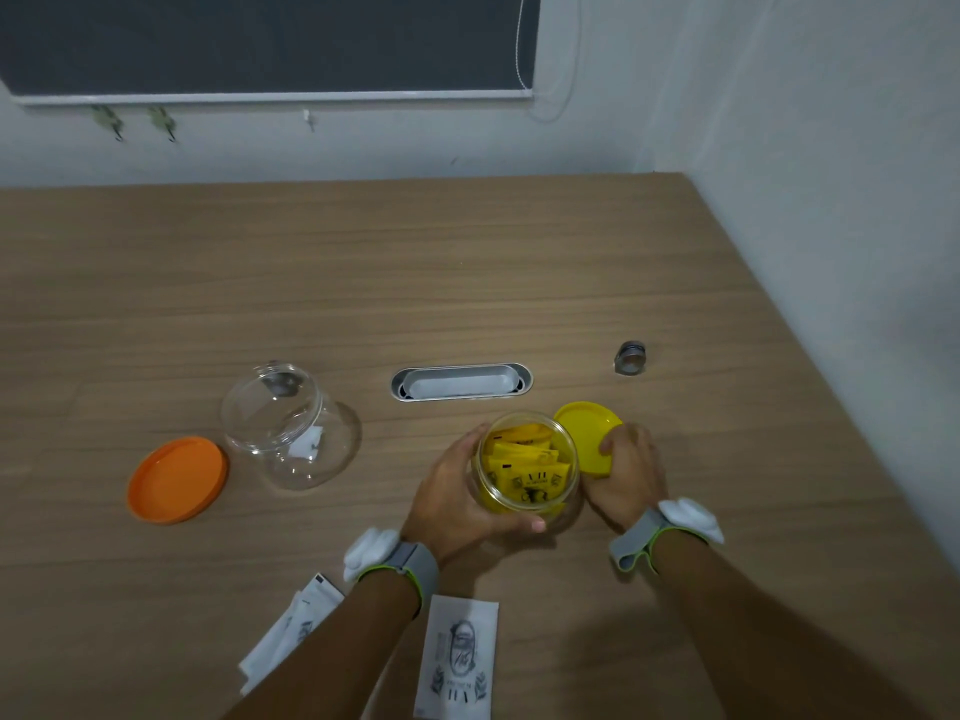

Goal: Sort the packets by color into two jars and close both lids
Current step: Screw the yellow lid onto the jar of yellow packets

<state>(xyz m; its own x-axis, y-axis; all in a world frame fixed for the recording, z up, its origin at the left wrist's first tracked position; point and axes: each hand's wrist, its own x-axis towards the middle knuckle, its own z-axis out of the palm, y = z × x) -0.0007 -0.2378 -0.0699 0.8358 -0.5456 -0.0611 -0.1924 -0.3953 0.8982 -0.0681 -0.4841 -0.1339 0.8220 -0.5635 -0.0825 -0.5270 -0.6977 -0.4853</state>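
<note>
Your left hand (457,491) wraps one jar (527,467) of yellow packets (524,462) mid-table; your right hand (626,472) grips the yellow lid (584,433) beside it. One empty jar (288,426) and one orange lid (177,479) sit leftward; white packets (460,662), at least two, lie at the near edge.

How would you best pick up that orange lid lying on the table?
Probably by its rim, from above. The orange lid lies flat on the table, a wide shallow disc with nothing to grasp in the middle, so fingers would pinch opposite edges. Its left side is free; the empty jar stands to its right.

Matt wood-grain table (363,283), clear glossy jar (291,428), smooth plastic orange lid (176,480), paper packets (457,662).
</note>
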